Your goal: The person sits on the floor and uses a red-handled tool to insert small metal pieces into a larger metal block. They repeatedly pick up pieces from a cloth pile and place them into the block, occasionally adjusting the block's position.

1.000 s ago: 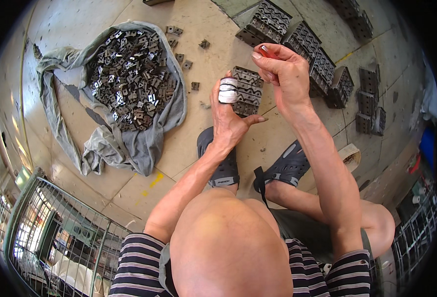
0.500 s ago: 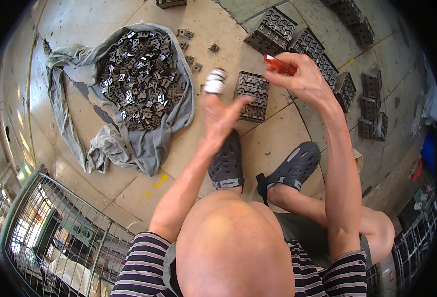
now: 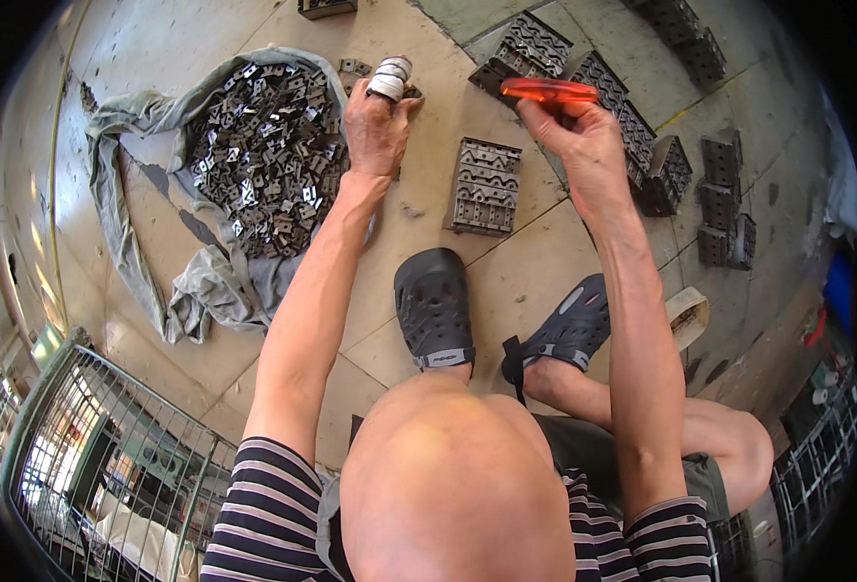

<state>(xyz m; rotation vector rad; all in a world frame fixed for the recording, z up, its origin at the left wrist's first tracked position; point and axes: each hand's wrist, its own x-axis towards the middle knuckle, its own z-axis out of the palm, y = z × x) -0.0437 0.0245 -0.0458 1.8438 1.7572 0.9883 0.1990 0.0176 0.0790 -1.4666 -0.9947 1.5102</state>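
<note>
My left hand (image 3: 376, 134), with white tape wrapped round one finger, is at the near side of a small dark metal piece (image 3: 411, 92) on the floor. Its fingers are curled in, and the thumb and taped finger close round that piece, partly hiding it. In my right hand (image 3: 588, 141), a slim red tool (image 3: 549, 90) is pinched, raised above the floor; its exact kind does not show. Between the hands stands a metal block (image 3: 485, 186) made of stacked wavy rows. A heap of small metal pieces (image 3: 268, 155) fills a grey cloth (image 3: 205, 291) left of my left hand.
More stacked blocks (image 3: 598, 82) run in a line at the far right, with others (image 3: 719, 199) beyond. My feet in dark clogs (image 3: 435, 306) are close in front. A green wire cage (image 3: 118, 456) stands at near left. A round pale object (image 3: 686, 315) lies right of my right forearm.
My left hand has moved away and left, from beside the metal block to the loose piece near the cloth. My right hand has shifted slightly, and the red tool now lies more level.
</note>
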